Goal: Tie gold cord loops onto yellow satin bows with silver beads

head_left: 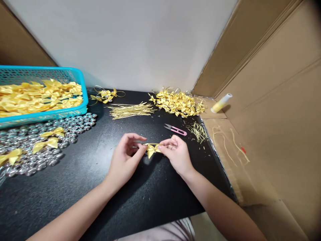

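Note:
A yellow ribbon bow (151, 151) is held up between my two hands over the black table, with a thin gold cord running along its top edge. My left hand (127, 152) pinches the left end of the bow and cord between thumb and fingers. On the other side, my right hand (177, 152) is closed on the bow's right end, its fingers curled and partly hiding it. Just beyond my right hand lies a pair of pink thread snips (176, 129), and gold cord lengths (132, 111) are stacked farther back.
At left, a blue basket (84, 87) holds many yellow bows; silver beads (82, 124) and several bows lie before it. Finished-looking bows with cord loops are heaped (178, 103) at the back. Cord scraps (199, 132) lie at right, near a yellow-white tube (221, 103) and cardboard walls.

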A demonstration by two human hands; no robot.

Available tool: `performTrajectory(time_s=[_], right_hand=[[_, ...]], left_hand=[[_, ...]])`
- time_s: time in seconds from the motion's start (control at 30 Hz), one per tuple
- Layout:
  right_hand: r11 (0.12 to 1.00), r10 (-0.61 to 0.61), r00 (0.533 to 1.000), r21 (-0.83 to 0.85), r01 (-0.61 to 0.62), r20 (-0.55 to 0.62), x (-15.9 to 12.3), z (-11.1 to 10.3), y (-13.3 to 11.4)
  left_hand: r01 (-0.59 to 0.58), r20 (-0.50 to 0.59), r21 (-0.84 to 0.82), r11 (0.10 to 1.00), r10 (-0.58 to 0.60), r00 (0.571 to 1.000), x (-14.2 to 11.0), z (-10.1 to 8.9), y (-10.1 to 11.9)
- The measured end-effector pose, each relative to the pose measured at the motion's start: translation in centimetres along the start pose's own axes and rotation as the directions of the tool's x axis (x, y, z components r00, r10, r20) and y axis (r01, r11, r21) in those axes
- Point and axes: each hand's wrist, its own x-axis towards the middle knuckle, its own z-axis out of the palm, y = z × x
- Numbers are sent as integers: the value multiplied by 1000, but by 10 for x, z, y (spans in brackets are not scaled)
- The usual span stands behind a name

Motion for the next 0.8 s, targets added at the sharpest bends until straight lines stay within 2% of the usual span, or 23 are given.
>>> performTrajectory(time_s=[0.07,0.13,0.2,0.3,0.47,0.6,0.7,0.8], right_hand=[[1000,20,1000,22,-19,-21,0,-1,-1],[998,39,999,45,-38,-25,0,-1,-2],[997,53,998,63,-51,-18,0,-1,-2],[997,55,998,63,-54,-9,-1,0,-3],[998,42,999,43,-42,13,-2,1,-3],[998,64,997,25,-65,43,-2,1,-2],[996,78,994,24,-80,70,-2,0,-4],[997,76,993,18,-78,89,-2,0,-5]], left_hand=[[-236,17,187,953,237,971,-1,-3,4],[-372,141,313,874,345,928,-1,-6,8],[-423,254,363,830,349,902,0,-8,9],[-430,327,392,813,314,891,2,-8,10],[-355,292,387,851,252,923,1,-6,7],[-155,292,256,954,76,953,4,-6,8],[14,378,166,986,-77,923,8,-7,10],[68,449,171,983,-140,882,10,-9,11]])
